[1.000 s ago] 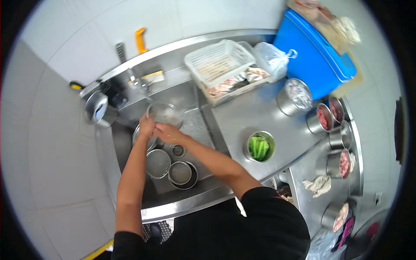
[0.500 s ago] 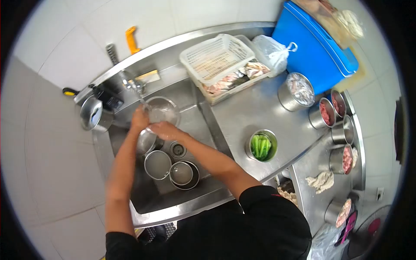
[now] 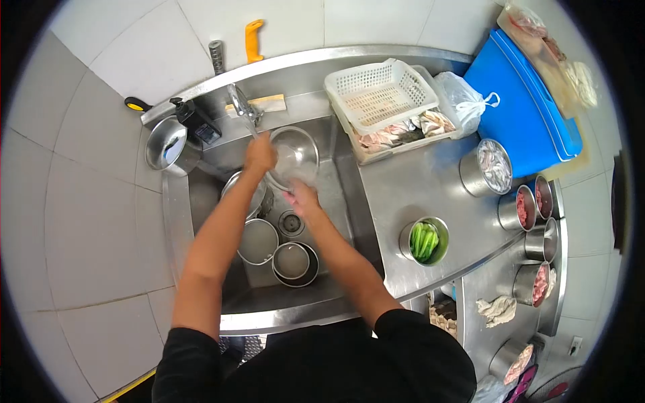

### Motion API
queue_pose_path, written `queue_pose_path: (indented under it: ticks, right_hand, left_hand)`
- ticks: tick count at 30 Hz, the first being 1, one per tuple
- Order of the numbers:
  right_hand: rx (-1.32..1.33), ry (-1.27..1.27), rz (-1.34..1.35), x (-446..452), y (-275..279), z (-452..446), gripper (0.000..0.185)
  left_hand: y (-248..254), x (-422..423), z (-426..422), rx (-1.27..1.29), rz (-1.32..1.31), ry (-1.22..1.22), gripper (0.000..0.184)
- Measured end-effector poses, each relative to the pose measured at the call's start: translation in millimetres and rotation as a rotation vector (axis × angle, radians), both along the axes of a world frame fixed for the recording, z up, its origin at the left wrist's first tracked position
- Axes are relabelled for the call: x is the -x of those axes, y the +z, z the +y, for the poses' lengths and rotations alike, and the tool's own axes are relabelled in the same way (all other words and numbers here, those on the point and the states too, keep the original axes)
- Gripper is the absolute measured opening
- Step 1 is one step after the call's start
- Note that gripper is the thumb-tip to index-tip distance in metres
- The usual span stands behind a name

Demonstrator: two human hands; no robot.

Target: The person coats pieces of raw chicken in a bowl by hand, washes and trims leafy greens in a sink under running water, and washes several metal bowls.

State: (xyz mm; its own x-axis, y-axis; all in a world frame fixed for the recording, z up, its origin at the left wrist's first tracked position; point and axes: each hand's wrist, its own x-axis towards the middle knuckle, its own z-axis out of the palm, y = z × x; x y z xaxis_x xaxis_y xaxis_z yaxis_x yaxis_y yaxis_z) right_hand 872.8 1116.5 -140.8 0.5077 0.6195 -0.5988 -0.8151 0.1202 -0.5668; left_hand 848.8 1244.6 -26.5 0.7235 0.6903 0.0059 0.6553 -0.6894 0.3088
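Observation:
My left hand is at the left rim of a round metal bowl, just below the faucet; its fingers are blurred and partly hidden. At the bowl's lower rim is my right hand, with its fingers closed on the edge. The bowl is tilted inside the steel sink. Beneath my left forearm sits another metal pot, partly covered. Two more round vessels, one with cloudy liquid and one nested in a darker pot, stand near the drain.
Right of the sink are a white basket over a tray of fish pieces, a pot of green vegetables, a pot of pale pieces and a blue box. A black bottle and a metal pot stand left.
The view has shifted, so the sink and counter appear farther right. My hands have moved apart, and my right hand is now at the bowl's lower rim.

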Motion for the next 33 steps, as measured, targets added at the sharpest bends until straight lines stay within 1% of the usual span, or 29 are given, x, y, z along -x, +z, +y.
queue_pose_path:
  ticks: [1, 2, 3, 5, 6, 8, 9, 10, 11, 12, 13, 14, 15, 16, 17, 18, 19, 20, 21, 23, 25, 26, 27, 28, 29, 30, 31, 32, 33]
  right_hand:
    - [-0.045, -0.050, 0.129, 4, -6, 9, 0.025]
    - [-0.089, -0.099, 0.261, 10, -9, 16, 0.022]
    - [-0.097, -0.089, 0.267, 17, -3, 20, 0.022]
    - [-0.182, -0.091, 0.363, 31, 12, 28, 0.018]
    - [-0.182, -0.079, 0.365, 37, 15, 32, 0.018]
    - [0.028, 0.053, 0.242, 45, -1, 34, 0.026]
    - [0.033, 0.062, 0.240, 43, -10, 35, 0.026]
    - [0.149, 0.155, 0.059, 35, -19, 34, 0.029]
    - [0.263, 0.247, -0.122, 25, -29, 34, 0.033]
    - [0.449, 0.088, -0.752, 11, -48, 35, 0.035]
    - [0.492, 0.133, -1.094, -9, -39, 30, 0.037]
    - [0.569, 0.125, -1.441, -29, -28, 25, 0.039]
    - [0.521, 0.349, -1.486, -48, 18, 20, 0.039]
    - [0.482, 0.409, -1.634, -62, 38, 24, 0.040]
    - [0.439, 0.468, -1.783, -72, 53, 28, 0.041]
    - [0.450, 0.470, -1.789, -76, 70, 31, 0.041]
    - [0.447, 0.376, -1.933, -77, 86, 34, 0.040]
    - [0.441, 0.276, -2.074, -80, 91, 34, 0.039]
    - [0.456, 0.275, -2.078, -83, 87, 29, 0.039]
    - [0.554, 0.047, -1.801, -99, 54, 20, 0.040]
    - [0.607, 0.203, -1.272, -91, 13, 2, 0.046]
    - [0.579, 0.126, -0.999, -75, -7, 0, 0.048]
    - [0.539, 0.050, -0.729, -53, -26, 5, 0.050]
    - [0.453, 0.065, -0.452, -26, -42, 14, 0.048]
    - [0.359, 0.081, -0.175, -4, -52, 18, 0.045]
    - [0.360, 0.077, -0.176, 4, -52, 16, 0.045]
    - [0.213, 0.151, -0.048, 13, -47, 15, 0.043]
    - [0.063, 0.226, 0.081, 23, -42, 15, 0.041]
    - [-0.093, 0.298, 0.211, 31, -36, 18, 0.039]
  left_hand:
    - [-28, 10, 4, 0.208, -0.147, 0.091, 0.035]
    - [-44, 23, 5, 0.415, -0.292, 0.183, 0.038]
    - [-46, 35, -3, 0.404, -0.290, 0.191, 0.038]
    - [-45, 46, -22, 0.327, -0.506, 0.271, 0.046]
    - [-41, 50, -21, 0.322, -0.508, 0.283, 0.046]
    - [-20, 56, -23, 0.277, -0.456, 0.210, 0.051]
    - [-8, 59, -20, 0.253, -0.382, 0.148, 0.051]
    - [0, 63, -15, 0.254, -0.383, 0.156, 0.051]
    - [7, 67, -8, 0.218, -0.314, 0.062, 0.052]
    - [13, 70, 0, 0.180, -0.247, -0.035, 0.052]
    - [17, 72, 7, 0.181, -0.183, -0.109, 0.053]
    - [13, 71, 14, 0.184, -0.185, -0.108, 0.053]
    - [5, 70, 22, 0.074, -0.081, -0.233, 0.053]
    - [-2, 68, 25, -0.034, 0.021, -0.356, 0.053]
    - [0, 62, 26, -0.026, 0.012, -0.358, 0.053]
    - [7, 53, 25, -0.001, 0.030, -0.373, 0.053]
    - [14, 47, 22, 0.023, 0.046, -0.389, 0.053]
    - [24, 44, 18, 0.027, 0.034, -0.395, 0.053]
    - [34, 42, 14, 0.055, 0.026, -0.377, 0.052]
    - [37, 36, 10, 0.078, 0.012, -0.383, 0.051]
    - [19, 38, 7, 0.181, -0.370, -0.269, 0.049]
    - [9, 36, 2, 0.188, -0.371, -0.291, 0.049]
    - [-3, 34, -3, 0.205, -0.371, -0.209, 0.048]
    - [-14, 32, -8, 0.222, -0.369, -0.122, 0.047]
    - [-24, 33, -15, 0.228, -0.367, -0.131, 0.047]
    - [-31, 33, -20, 0.236, -0.347, -0.044, 0.046]
    - [-35, 34, -21, 0.242, -0.326, 0.047, 0.045]
    - [-36, 37, -16, 0.239, -0.324, 0.049, 0.045]
    - [-34, 40, -7, 0.270, -0.276, 0.001, 0.043]
